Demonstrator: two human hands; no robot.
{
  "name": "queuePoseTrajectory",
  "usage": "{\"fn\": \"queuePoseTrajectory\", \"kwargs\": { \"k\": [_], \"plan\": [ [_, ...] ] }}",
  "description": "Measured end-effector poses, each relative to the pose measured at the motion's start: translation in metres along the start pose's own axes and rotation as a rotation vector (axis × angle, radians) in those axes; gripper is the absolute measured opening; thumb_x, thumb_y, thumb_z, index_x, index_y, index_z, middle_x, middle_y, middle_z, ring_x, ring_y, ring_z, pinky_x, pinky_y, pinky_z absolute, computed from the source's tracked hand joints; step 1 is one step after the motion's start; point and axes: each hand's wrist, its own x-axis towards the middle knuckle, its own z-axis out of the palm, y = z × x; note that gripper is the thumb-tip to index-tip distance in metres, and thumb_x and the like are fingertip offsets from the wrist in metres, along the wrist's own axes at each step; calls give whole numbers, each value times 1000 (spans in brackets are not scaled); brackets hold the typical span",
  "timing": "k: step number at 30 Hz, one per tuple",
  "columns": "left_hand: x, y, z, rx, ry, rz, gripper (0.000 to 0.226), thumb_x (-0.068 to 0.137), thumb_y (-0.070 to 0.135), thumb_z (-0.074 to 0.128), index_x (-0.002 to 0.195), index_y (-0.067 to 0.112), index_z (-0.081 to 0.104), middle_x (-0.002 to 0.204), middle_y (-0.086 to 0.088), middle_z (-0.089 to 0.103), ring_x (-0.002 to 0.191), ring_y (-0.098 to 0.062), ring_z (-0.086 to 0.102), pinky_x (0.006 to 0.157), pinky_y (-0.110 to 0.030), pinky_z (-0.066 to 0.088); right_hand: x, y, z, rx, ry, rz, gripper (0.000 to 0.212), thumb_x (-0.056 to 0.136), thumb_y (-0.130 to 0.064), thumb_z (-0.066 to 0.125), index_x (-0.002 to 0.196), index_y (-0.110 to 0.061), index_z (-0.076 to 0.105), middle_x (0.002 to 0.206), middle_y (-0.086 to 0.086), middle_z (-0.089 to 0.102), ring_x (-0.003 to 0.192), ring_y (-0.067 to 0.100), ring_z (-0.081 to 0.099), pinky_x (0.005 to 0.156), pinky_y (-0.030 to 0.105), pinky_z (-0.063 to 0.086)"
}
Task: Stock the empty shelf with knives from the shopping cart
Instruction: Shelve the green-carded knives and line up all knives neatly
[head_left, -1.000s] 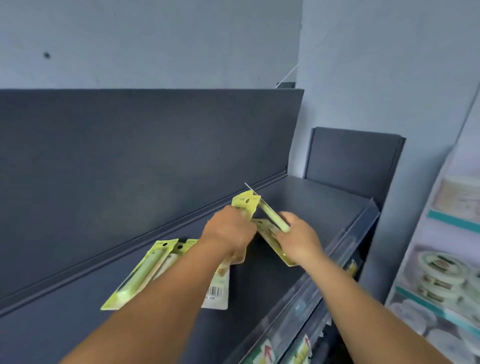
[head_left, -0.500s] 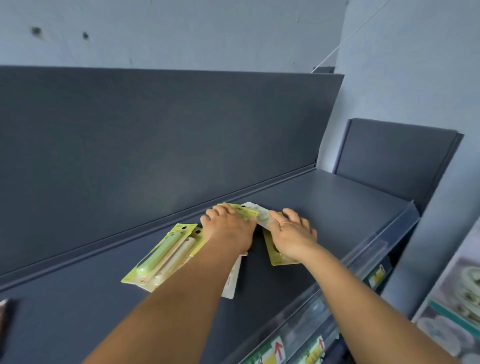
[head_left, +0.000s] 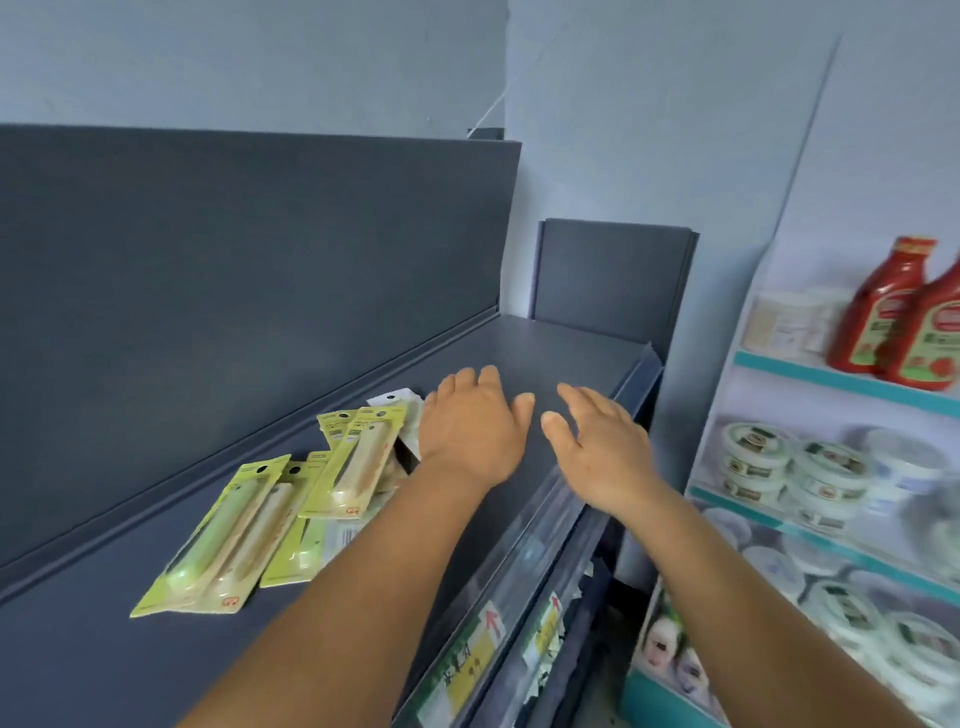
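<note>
Both hands (head_left: 535, 441) flat, empty above shelf (head_left: 545, 353); knife packs (head_left: 291, 499) left

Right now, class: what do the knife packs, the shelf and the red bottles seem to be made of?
Knife packs: yellow-green printed card under a glossy clear blister, probably plastic.
Shelf: looks like painted metal, matt dark grey, with folded edges.
Red bottles: likely squeezable plastic, shiny; blurred, so unsure.
</note>
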Motion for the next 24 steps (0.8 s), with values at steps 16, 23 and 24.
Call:
{"fn": "queuePoseTrajectory", "kwargs": {
  "k": [16,23,24],
  "plan": [
    [-159,162,103,-228,-386,581,53,98,44,37,142,16,33,139,-8,46,125,-26,43,101,-36,36,-250,161,-14,2,270,721,62,96,-52,30,148,-18,31,151,7,37,137,25,35,113,38,27],
    [-243,245,174,-227,-606,862,55,97,43,42,143,15,33,137,-10,47,125,-29,43,100,-38,40,-358,238,2,56,322,1026,56,99,-43,36,147,-17,30,148,7,41,135,25,37,109,35,29],
    [-254,256,185,-222,-632,896,55,96,43,43,143,16,33,137,-9,48,125,-28,44,99,-38,40,-372,250,4,74,326,1078,56,99,-42,37,147,-16,30,149,6,39,136,25,35,111,36,28]
  ]
}}
